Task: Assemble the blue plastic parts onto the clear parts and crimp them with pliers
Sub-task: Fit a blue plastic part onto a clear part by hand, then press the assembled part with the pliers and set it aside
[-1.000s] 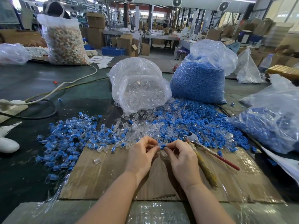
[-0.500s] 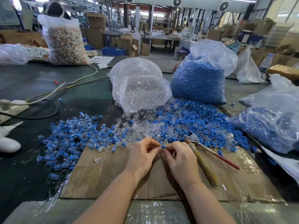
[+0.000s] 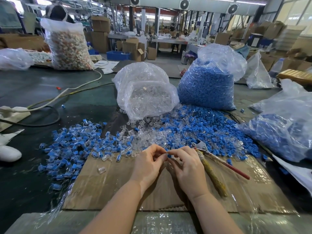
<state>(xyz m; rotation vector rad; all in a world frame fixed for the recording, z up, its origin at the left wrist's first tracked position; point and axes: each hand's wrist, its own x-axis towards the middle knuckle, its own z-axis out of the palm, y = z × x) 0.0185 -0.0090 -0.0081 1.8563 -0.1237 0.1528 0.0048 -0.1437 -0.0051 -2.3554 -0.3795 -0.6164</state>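
Observation:
Both hands meet over the cardboard sheet (image 3: 109, 186) at the table's front. My right hand (image 3: 187, 168) pinches a small blue plastic part (image 3: 169, 156) with a clear part under it. My left hand (image 3: 148, 163) pinches the same piece from the left; its fingertips touch the right hand's. Pliers (image 3: 209, 159) with a red handle and a wrapped yellow handle lie on the cardboard just right of my right hand. Loose blue parts (image 3: 202, 130) and clear parts (image 3: 143, 135) are heaped behind the hands. Assembled blue-and-clear pieces (image 3: 67, 149) are spread to the left.
A bag of clear parts (image 3: 145, 93) and a tall bag of blue parts (image 3: 207, 85) stand behind the heap. Another bag of blue parts (image 3: 283, 129) lies at the right. White and black cables (image 3: 50, 102) run across the dark table at left.
The hands have stayed together at the same spot, with only small finger movements on the blue part.

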